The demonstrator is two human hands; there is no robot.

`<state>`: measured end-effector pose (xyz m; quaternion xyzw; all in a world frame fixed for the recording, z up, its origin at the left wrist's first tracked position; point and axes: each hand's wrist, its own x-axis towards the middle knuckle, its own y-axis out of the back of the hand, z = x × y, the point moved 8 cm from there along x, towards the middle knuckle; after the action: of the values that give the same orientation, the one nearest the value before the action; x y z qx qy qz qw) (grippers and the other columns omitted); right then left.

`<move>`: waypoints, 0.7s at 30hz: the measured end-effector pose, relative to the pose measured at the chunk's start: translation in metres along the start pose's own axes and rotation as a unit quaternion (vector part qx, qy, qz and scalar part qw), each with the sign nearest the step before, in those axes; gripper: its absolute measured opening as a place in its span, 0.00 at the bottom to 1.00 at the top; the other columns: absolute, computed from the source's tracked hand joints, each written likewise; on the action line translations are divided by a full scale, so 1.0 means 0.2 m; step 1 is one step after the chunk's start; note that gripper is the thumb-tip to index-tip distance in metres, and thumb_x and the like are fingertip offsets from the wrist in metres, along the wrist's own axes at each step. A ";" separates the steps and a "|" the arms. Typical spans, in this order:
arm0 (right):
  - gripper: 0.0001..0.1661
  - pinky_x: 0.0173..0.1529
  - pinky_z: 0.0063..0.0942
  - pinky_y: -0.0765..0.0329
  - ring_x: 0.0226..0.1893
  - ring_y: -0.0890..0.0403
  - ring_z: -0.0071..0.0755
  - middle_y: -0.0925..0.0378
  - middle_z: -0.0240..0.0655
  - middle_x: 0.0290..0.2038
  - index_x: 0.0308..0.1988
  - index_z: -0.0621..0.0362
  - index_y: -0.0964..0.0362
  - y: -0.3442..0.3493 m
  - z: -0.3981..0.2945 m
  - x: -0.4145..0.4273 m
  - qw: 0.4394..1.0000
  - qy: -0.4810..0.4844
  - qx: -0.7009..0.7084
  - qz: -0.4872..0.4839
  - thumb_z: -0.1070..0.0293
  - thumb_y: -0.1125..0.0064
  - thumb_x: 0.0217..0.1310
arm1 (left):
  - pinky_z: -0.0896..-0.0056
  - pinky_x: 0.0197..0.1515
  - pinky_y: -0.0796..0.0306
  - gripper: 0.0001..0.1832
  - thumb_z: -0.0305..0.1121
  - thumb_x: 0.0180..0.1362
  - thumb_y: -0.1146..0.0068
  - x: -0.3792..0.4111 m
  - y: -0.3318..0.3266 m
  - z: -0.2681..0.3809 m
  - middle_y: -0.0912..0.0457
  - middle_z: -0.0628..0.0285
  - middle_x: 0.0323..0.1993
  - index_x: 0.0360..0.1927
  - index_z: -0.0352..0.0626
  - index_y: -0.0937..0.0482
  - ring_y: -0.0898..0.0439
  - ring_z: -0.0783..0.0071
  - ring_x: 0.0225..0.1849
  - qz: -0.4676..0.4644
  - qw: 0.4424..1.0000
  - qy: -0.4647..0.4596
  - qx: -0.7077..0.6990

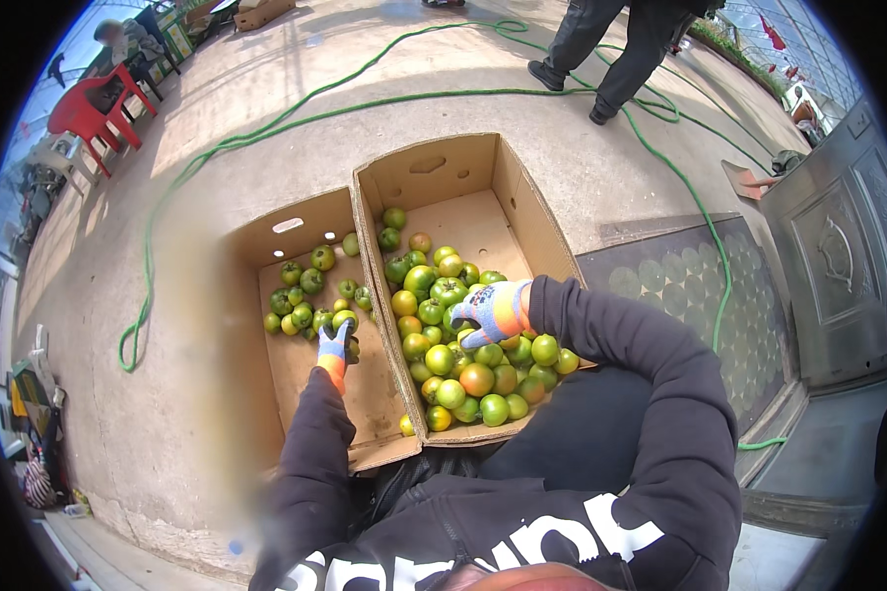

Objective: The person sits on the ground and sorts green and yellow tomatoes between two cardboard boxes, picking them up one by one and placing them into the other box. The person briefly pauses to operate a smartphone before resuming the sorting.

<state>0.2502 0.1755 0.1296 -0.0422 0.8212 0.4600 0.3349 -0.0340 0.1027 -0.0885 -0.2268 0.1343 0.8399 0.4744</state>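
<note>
Two open cardboard boxes stand side by side before me. In the left box point(284, 244), a cluster of green tomatoes point(311, 281) lies toward the far end. My left hand point(335, 346), in a blue and orange knit glove with dark fingertips, reaches into this box with its fingers around a green tomato point(345, 319). The right box point(443, 173) holds a larger heap of green tomatoes point(439, 359), some turning orange point(477, 379). Over this heap is my right hand point(491, 312), gloved alike, its fingers among the tomatoes; its grip is partly hidden.
A green hose point(384, 100) loops across the concrete floor point(192, 414). A person in dark trousers point(584, 44) stands beyond the boxes. To the right are a patterned mat point(680, 295) and a metal door point(835, 244). A red plastic chair point(92, 111) is at far left.
</note>
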 end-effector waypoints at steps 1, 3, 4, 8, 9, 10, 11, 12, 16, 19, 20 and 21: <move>0.36 0.57 0.42 0.29 0.54 0.25 0.50 0.26 0.46 0.54 0.59 0.55 0.35 0.04 -0.01 0.00 0.998 0.016 0.020 0.052 0.45 0.44 0.57 | 0.71 0.13 0.34 0.24 0.52 0.58 0.42 -0.07 -0.06 0.14 0.24 0.62 0.23 0.49 0.50 0.32 0.27 0.72 0.16 -0.019 0.999 -0.012 -0.040; 0.38 0.58 0.42 0.30 0.56 0.27 0.50 0.30 0.47 0.57 0.62 0.55 0.38 0.10 -0.02 -0.01 0.985 0.050 0.061 0.155 0.46 0.44 0.58 | 0.75 0.14 0.35 0.27 0.59 0.59 0.48 -0.23 -0.20 0.43 0.25 0.62 0.21 0.44 0.44 0.29 0.28 0.75 0.16 -0.112 0.984 -0.107 -0.086; 0.42 0.60 0.43 0.31 0.58 0.29 0.53 0.35 0.50 0.60 0.65 0.56 0.45 0.16 -0.07 -0.03 0.985 0.013 0.087 0.150 0.49 0.41 0.57 | 0.76 0.14 0.36 0.29 0.61 0.60 0.52 -0.35 -0.24 0.54 0.25 0.62 0.21 0.42 0.42 0.29 0.28 0.76 0.16 -0.138 0.976 -0.131 -0.103; 0.49 0.60 0.44 0.31 0.57 0.30 0.57 0.39 0.52 0.61 0.68 0.56 0.52 0.24 -0.15 -0.06 0.938 0.107 0.047 0.326 0.51 0.37 0.54 | 0.76 0.30 0.28 0.29 0.57 0.65 0.56 -0.69 -0.50 0.63 0.22 0.60 0.32 0.47 0.38 0.29 0.23 0.75 0.29 -0.228 0.952 -0.181 -0.099; 0.49 0.60 0.43 0.30 0.57 0.30 0.57 0.39 0.52 0.61 0.68 0.57 0.51 0.24 -0.19 -0.07 0.944 0.120 0.057 0.303 0.52 0.36 0.54 | 0.74 0.38 0.26 0.27 0.54 0.65 0.54 -0.75 -0.55 0.62 0.21 0.59 0.38 0.51 0.37 0.30 0.22 0.74 0.36 -0.212 0.956 -0.183 -0.091; 0.50 0.59 0.43 0.30 0.57 0.30 0.57 0.38 0.52 0.61 0.67 0.57 0.51 0.24 -0.22 -0.08 0.949 0.133 0.066 0.279 0.52 0.35 0.53 | 0.73 0.43 0.27 0.24 0.47 0.64 0.49 -0.77 -0.59 0.61 0.22 0.59 0.42 0.53 0.37 0.31 0.22 0.74 0.40 -0.245 0.947 -0.189 -0.084; 0.50 0.59 0.43 0.30 0.57 0.30 0.57 0.38 0.52 0.61 0.67 0.57 0.50 0.23 -0.24 -0.07 0.953 0.146 0.076 0.255 0.53 0.34 0.52 | 0.72 0.48 0.28 0.23 0.39 0.62 0.43 -0.78 -0.62 0.60 0.23 0.59 0.46 0.55 0.37 0.32 0.23 0.74 0.44 -0.276 0.938 -0.195 -0.077; 0.49 0.58 0.42 0.29 0.56 0.29 0.56 0.35 0.52 0.59 0.66 0.57 0.48 0.23 -0.26 -0.08 0.945 0.165 0.067 0.274 0.54 0.33 0.50 | 0.70 0.55 0.31 0.22 0.35 0.61 0.42 -0.80 -0.66 0.61 0.25 0.59 0.50 0.56 0.37 0.32 0.26 0.73 0.52 -0.316 0.930 -0.173 -0.079; 0.44 0.56 0.42 0.27 0.52 0.25 0.54 0.29 0.50 0.54 0.64 0.54 0.44 0.19 -0.28 -0.07 0.956 0.177 0.020 0.233 0.56 0.34 0.50 | 0.68 0.60 0.33 0.28 0.29 0.58 0.40 -0.89 -0.73 0.62 0.28 0.56 0.56 0.60 0.36 0.35 0.29 0.71 0.58 -0.357 0.917 -0.168 -0.063; 0.43 0.56 0.42 0.27 0.51 0.25 0.54 0.29 0.49 0.53 0.64 0.54 0.43 0.19 -0.26 -0.05 0.952 0.178 0.013 0.250 0.57 0.35 0.51 | 0.69 0.58 0.32 0.27 0.30 0.59 0.41 -0.84 -0.71 0.60 0.25 0.56 0.52 0.61 0.36 0.35 0.26 0.71 0.54 -0.321 0.919 -0.229 -0.026; 0.42 0.55 0.42 0.27 0.51 0.25 0.54 0.28 0.49 0.53 0.63 0.54 0.42 0.18 -0.24 -0.04 0.956 0.162 0.022 0.243 0.57 0.35 0.51 | 0.71 0.56 0.31 0.26 0.31 0.60 0.42 -0.81 -0.70 0.57 0.24 0.57 0.50 0.60 0.36 0.35 0.25 0.73 0.51 -0.322 0.925 -0.198 -0.043; 0.41 0.55 0.42 0.27 0.51 0.25 0.54 0.28 0.49 0.53 0.63 0.54 0.42 0.18 -0.22 -0.04 0.960 0.146 0.031 0.236 0.57 0.36 0.52 | 0.72 0.55 0.30 0.25 0.32 0.61 0.43 -0.79 -0.70 0.55 0.24 0.58 0.47 0.60 0.36 0.34 0.24 0.74 0.48 -0.322 0.930 -0.167 -0.061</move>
<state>0.2197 0.1594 0.1769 0.0966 0.8618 0.4891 0.0940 0.1284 0.1060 0.0856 -0.1425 -0.0780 0.6747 0.7200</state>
